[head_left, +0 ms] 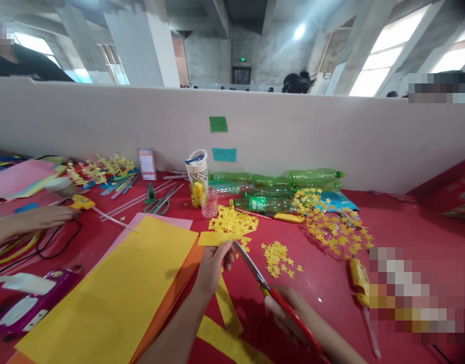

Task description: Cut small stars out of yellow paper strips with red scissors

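My left hand (213, 265) pinches a small piece of yellow paper (213, 238) and holds it up over the red table (399, 227). My right hand (283, 313) grips red-handled scissors (270, 293), whose blades point up-left and meet the paper's right edge. Long yellow paper strips (227, 313) lie under both hands. Small yellow cut-out stars (278, 258) are scattered just beyond the scissors.
Large yellow and orange sheets (114, 293) lie left of my hands. Green plastic bottles (278, 189), a paper cup (196, 169), grey scissors (160, 203) and more stars (331, 222) sit near the white partition. A yellow glue gun (359, 278) lies right. Another person's hand (46, 216) rests at left.
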The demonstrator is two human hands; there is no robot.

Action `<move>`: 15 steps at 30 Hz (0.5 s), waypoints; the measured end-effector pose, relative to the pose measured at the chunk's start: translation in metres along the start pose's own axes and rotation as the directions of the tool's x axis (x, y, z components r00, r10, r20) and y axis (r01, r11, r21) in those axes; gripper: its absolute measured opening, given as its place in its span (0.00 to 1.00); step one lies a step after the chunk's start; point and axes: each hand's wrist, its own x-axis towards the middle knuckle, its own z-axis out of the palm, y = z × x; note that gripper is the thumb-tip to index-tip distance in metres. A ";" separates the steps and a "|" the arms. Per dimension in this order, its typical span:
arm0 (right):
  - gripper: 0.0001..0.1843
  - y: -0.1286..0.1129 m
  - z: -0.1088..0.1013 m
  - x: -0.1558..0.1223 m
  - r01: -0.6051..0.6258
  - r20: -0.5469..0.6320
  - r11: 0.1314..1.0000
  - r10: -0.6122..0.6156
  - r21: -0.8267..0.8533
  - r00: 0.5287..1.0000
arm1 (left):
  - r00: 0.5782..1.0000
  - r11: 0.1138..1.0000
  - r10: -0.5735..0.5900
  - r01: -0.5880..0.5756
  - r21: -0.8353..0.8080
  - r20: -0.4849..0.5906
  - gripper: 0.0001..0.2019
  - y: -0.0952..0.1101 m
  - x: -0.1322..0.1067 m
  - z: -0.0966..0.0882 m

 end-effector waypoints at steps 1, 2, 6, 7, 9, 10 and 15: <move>0.31 -0.001 -0.001 -0.001 0.005 0.018 1.000 -0.004 -0.003 1.000 | 1.000 1.000 0.000 0.000 -0.001 0.004 0.15 0.000 0.000 0.000; 0.30 -0.001 -0.001 -0.001 0.011 0.034 1.000 -0.011 -0.008 0.999 | 1.000 1.000 0.001 -0.001 -0.001 0.009 0.15 0.000 0.000 0.000; 0.30 -0.001 -0.003 -0.002 0.027 0.063 0.999 -0.025 -0.022 0.998 | 1.000 1.000 -0.001 0.001 0.011 0.026 0.16 0.000 -0.001 0.000; 0.30 -0.001 -0.003 -0.001 0.021 0.054 1.000 -0.020 -0.012 0.998 | 1.000 1.000 -0.006 0.006 0.012 0.028 0.15 0.000 -0.001 0.000; 0.31 -0.001 -0.002 -0.001 -0.005 0.032 1.000 0.005 0.019 0.999 | 0.999 1.000 -0.016 0.015 0.016 0.032 0.15 0.000 -0.001 0.001; 0.31 -0.002 -0.001 -0.001 -0.023 0.026 0.999 0.022 0.039 0.999 | 0.999 1.000 -0.019 0.018 0.020 0.035 0.15 0.000 -0.001 0.001; 0.29 -0.008 -0.002 -0.003 -0.015 0.027 0.999 0.014 0.046 1.000 | 0.999 0.999 -0.031 0.031 0.023 0.035 0.15 0.000 -0.002 0.001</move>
